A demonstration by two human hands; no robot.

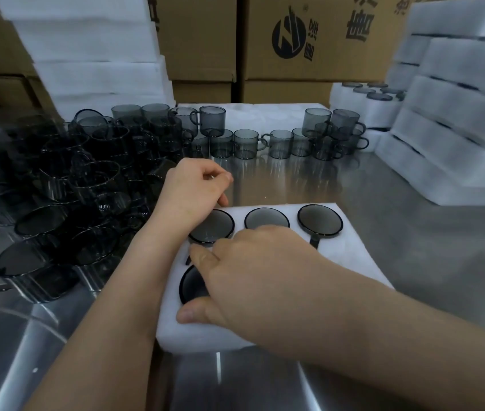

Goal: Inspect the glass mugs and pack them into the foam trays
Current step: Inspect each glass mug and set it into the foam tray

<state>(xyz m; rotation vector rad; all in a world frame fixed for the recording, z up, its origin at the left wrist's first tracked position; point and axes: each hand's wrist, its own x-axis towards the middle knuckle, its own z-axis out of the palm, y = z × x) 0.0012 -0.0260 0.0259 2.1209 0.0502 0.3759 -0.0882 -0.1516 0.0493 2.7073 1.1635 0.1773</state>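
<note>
The right forearm enters from the lower right and crosses over the near part of the foam tray (351, 256), which lies on the steel table (413, 232). The right hand (253, 274) is palm down on the tray; its thumb presses the foam at the near left edge and its fingers (202, 255) are bent and spread over a mug in the near row (191, 284), touching its rim. I cannot tell if they truly grip this mug, because the hand hides most of it.

The left forearm comes from the lower left, and the left hand (194, 188) hovers over the far left corner of the tray. Its fingers (220, 175) are curled inward, thumb and forefinger close together, and they hold nothing that I can see.

In the far row of the tray three mugs (266, 218) sit in their holes, one partly under the left wrist.

To the left a pile of dark glass mugs (87, 179) lies on the table. Farther away more mugs stand upright (245, 143) in a row. Behind them are stacks of white foam (457, 120) and cardboard boxes (309, 40)
</note>
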